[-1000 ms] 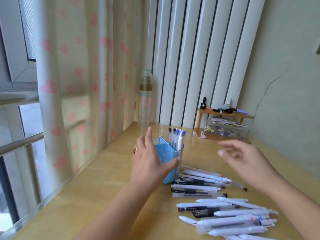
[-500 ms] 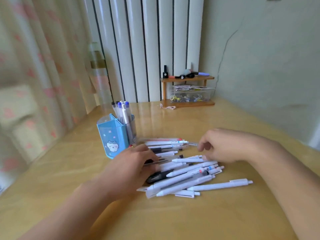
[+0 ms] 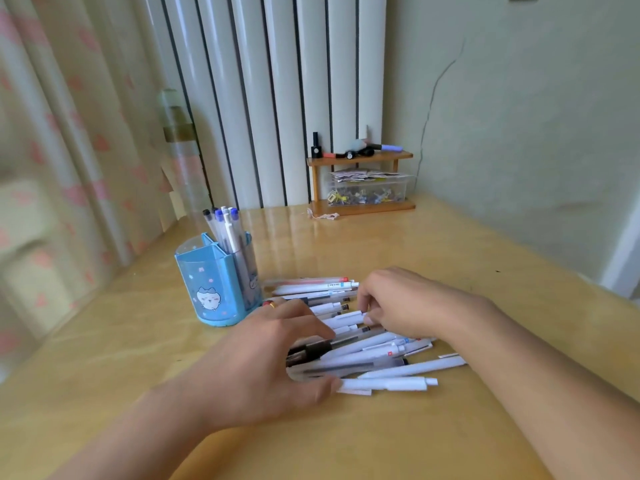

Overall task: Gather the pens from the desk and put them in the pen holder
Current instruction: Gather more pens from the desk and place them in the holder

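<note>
Pens (image 3: pixel 363 344) under both hands (image 3: pixel 263 355)

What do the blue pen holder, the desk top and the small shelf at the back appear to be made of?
Pen holder: likely plastic, glossy blue with a printed cat and translucent walls that show the pens inside. Desk top: looks like light wood or wood-look laminate under a glossy coat, since the grain shows and it reflects the radiator. Small shelf: apparently wood, orange-brown, with plain posts.

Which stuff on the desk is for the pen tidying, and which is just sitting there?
For the job:
loose pens on the desk
blue pen holder, some pens already inside
left hand and right hand, both on the pile

Just lying about:
small wooden shelf
clear plastic box
bottle
</note>
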